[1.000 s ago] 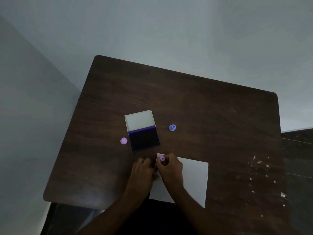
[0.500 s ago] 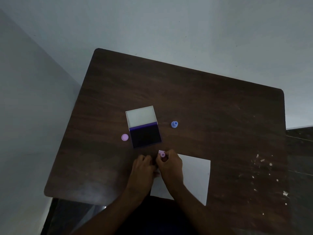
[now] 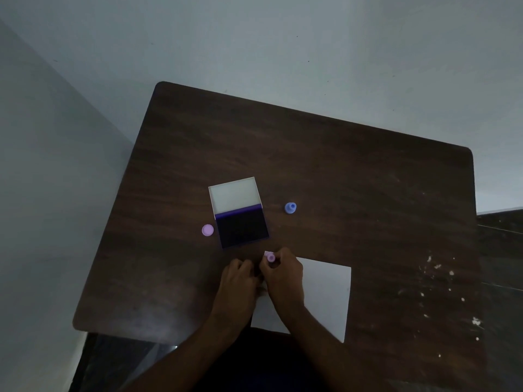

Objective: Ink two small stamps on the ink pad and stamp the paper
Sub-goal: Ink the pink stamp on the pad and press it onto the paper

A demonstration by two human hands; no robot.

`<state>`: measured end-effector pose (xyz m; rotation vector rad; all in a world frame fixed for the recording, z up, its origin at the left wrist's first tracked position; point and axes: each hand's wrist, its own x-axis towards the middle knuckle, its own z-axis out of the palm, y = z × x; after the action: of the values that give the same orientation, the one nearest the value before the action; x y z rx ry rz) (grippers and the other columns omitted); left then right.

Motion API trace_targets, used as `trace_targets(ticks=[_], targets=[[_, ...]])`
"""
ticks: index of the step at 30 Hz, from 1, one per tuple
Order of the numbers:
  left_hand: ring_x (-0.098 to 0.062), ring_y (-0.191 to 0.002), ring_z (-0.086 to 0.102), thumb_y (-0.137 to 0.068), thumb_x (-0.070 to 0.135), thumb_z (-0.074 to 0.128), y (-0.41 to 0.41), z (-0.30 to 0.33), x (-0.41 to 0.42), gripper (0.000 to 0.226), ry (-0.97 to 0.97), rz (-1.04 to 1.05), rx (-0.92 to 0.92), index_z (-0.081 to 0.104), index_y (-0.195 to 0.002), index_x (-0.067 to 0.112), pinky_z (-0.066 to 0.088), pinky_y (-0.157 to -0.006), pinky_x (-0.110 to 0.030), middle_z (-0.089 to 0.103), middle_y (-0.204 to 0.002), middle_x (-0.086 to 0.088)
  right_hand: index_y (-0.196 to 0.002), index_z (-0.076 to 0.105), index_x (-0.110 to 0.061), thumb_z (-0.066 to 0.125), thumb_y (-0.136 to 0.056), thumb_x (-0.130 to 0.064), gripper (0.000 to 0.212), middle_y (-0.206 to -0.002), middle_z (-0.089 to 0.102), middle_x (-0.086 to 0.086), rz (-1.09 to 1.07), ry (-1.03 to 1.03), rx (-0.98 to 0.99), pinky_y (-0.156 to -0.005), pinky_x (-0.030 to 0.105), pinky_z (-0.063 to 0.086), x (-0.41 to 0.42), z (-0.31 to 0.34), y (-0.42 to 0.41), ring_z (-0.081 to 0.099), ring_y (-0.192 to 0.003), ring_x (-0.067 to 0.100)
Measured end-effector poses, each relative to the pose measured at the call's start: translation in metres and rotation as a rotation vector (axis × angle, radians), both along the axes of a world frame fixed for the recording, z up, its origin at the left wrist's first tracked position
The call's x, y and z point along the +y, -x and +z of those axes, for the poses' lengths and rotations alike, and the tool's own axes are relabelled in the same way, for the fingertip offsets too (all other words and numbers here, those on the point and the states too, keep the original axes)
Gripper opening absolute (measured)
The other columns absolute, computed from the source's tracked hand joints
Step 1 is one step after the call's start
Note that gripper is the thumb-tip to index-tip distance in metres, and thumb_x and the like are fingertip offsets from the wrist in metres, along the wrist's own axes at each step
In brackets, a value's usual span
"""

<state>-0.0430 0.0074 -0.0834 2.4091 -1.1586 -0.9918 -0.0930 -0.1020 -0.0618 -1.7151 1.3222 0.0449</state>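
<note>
My right hand [image 3: 283, 274] is shut on a small pink stamp [image 3: 270, 257], held upright at the far left corner of the white paper [image 3: 325, 295]. Close beside it, my left hand [image 3: 240, 281] rests with curled fingers on the paper's left edge; whether it holds anything I cannot tell. The open ink pad [image 3: 242, 227] lies just beyond the hands, its dark pad toward me and its white lid [image 3: 234, 195] tipped back. A blue stamp [image 3: 290, 208] stands to the pad's right. A pink round cap [image 3: 207, 230] lies to the pad's left.
Everything sits on a dark wooden table [image 3: 353, 179] set in a corner between two pale walls. White specks [image 3: 435, 278] dot the table's right side. The table's near edge runs close to my forearms.
The view has drifted slightly, so the table sits a little lower in frame. Both hands and the pink stamp stay at the paper's corner with almost no motion.
</note>
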Motion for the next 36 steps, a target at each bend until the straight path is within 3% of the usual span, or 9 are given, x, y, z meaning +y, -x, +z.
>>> trace_targets(ticks=[3, 6, 12, 16, 19, 25, 29, 32, 36], targets=[[-0.023, -0.106, 0.061, -0.078, 0.030, 0.074, 0.000, 0.003, -0.002, 0.033, 0.036, -0.011, -0.072, 0.069, -0.109, 0.020, 0.045, -0.097, -0.035, 0.066, -0.113, -0.001, -0.068, 0.047, -0.026, 0.059, -0.091, -0.032, 0.026, -0.072, 0.058, -0.002, -0.012, -0.024, 0.012, -0.058, 0.018, 0.040, 0.000, 0.002, -0.003, 0.052, -0.064, 0.007], [-0.022, -0.117, 0.050, -0.088, 0.032, 0.062, -0.001, 0.009, -0.003, 0.034, 0.023, -0.020, -0.053, 0.063, -0.119, 0.020, 0.034, -0.102, -0.032, 0.059, -0.126, -0.002, -0.070, 0.046, -0.024, 0.058, -0.091, -0.030, 0.025, -0.073, 0.055, -0.002, 0.007, -0.030, 0.041, -0.056, 0.016, 0.037, -0.002, 0.006, -0.005, 0.051, -0.065, 0.008], [-0.017, -0.117, 0.043, -0.091, 0.041, 0.051, -0.006, 0.017, -0.005, 0.037, -0.008, -0.095, -0.114, 0.057, -0.124, 0.027, 0.031, -0.098, -0.026, 0.054, -0.128, 0.001, -0.080, 0.056, -0.016, 0.059, -0.091, -0.031, 0.019, -0.074, 0.057, -0.006, 0.064, 0.010, -0.007, -0.060, 0.016, 0.039, -0.002, 0.016, 0.010, 0.053, -0.067, 0.005], [-0.022, -0.118, 0.039, -0.092, 0.048, 0.046, -0.014, 0.022, -0.010, 0.056, -0.158, -0.266, -0.146, 0.031, -0.143, 0.032, 0.033, -0.097, -0.032, 0.045, -0.130, -0.005, -0.074, 0.054, -0.024, 0.063, -0.089, -0.030, 0.018, -0.068, 0.057, -0.009, -0.004, 0.091, -0.026, -0.055, 0.012, 0.041, 0.000, 0.027, 0.043, 0.055, -0.060, 0.007], [-0.023, -0.120, 0.037, -0.092, 0.051, 0.045, -0.015, 0.023, -0.012, 0.062, -0.231, -0.295, -0.127, 0.022, -0.147, 0.031, 0.032, -0.100, -0.032, 0.043, -0.133, -0.006, -0.075, 0.056, -0.023, 0.063, -0.089, -0.031, 0.017, -0.071, 0.062, -0.006, -0.025, 0.127, -0.023, -0.054, 0.010, 0.044, 0.000, 0.028, 0.055, 0.058, -0.062, 0.010], [-0.020, -0.125, 0.038, -0.092, 0.047, 0.047, -0.009, 0.026, -0.008, 0.060, -0.124, -0.195, -0.112, 0.028, -0.146, 0.028, 0.029, -0.105, -0.031, 0.043, -0.139, -0.002, -0.079, 0.064, -0.020, 0.069, -0.085, -0.028, 0.011, -0.075, 0.066, -0.010, -0.061, 0.117, -0.099, -0.063, 0.009, 0.048, -0.002, 0.026, 0.053, 0.062, -0.071, 0.006], [-0.017, -0.130, 0.037, -0.092, 0.046, 0.049, -0.006, 0.027, -0.008, 0.059, -0.098, -0.113, -0.047, 0.031, -0.144, 0.026, 0.026, -0.110, -0.030, 0.040, -0.144, 0.000, -0.089, 0.072, -0.018, 0.070, -0.083, -0.032, 0.015, -0.084, 0.072, -0.006, -0.184, 0.008, -0.127, -0.068, 0.022, 0.055, -0.006, 0.029, 0.046, 0.066, -0.076, 0.011], [-0.015, -0.129, 0.039, -0.093, 0.047, 0.046, -0.005, 0.030, -0.009, 0.055, -0.063, -0.011, 0.002, 0.035, -0.142, 0.026, 0.026, -0.110, -0.028, 0.042, -0.144, 0.002, -0.087, 0.074, -0.016, 0.072, -0.081, -0.033, 0.019, -0.080, 0.074, -0.002, -0.304, -0.111, -0.155, -0.066, 0.027, 0.057, -0.012, 0.034, 0.041, 0.068, -0.068, 0.017], [-0.013, -0.130, 0.040, -0.095, 0.042, 0.045, -0.013, 0.033, 0.006, 0.047, 0.010, 0.157, 0.086, 0.043, -0.138, 0.023, 0.023, -0.112, -0.025, 0.043, -0.144, 0.003, -0.083, 0.078, -0.015, 0.078, -0.076, -0.026, 0.013, -0.085, 0.076, 0.001, -0.433, -0.262, -0.224, -0.072, 0.038, 0.060, -0.020, 0.039, 0.034, 0.071, -0.071, 0.021]])
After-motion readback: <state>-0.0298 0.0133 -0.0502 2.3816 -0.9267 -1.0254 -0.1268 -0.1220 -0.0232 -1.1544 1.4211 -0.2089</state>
